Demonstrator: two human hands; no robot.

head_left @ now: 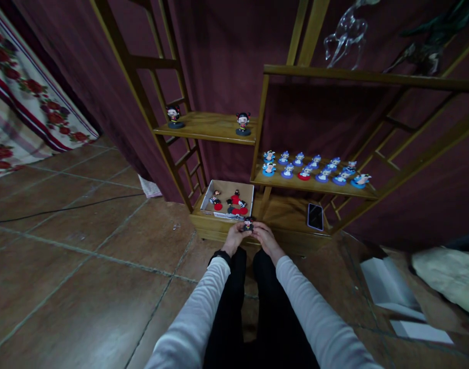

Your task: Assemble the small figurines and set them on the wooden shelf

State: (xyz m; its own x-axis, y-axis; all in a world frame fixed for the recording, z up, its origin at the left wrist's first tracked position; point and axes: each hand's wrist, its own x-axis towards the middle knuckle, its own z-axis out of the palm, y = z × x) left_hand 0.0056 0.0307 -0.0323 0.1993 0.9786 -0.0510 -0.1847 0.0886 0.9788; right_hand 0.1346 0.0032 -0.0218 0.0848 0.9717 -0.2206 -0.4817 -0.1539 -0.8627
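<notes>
Tiled floor (84, 241) open leftward, left hand (234, 236) and right hand (264, 237) grips pinching figurine (248, 224) at bottom shelf (288, 226) edge, box (246, 190) behind.

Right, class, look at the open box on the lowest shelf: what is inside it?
Inside the box are a few small figurines with red bases, loosely scattered. Its near wall hides the front of its floor.

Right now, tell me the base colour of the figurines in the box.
Red; the figurines in the box show best in the head view.
</notes>
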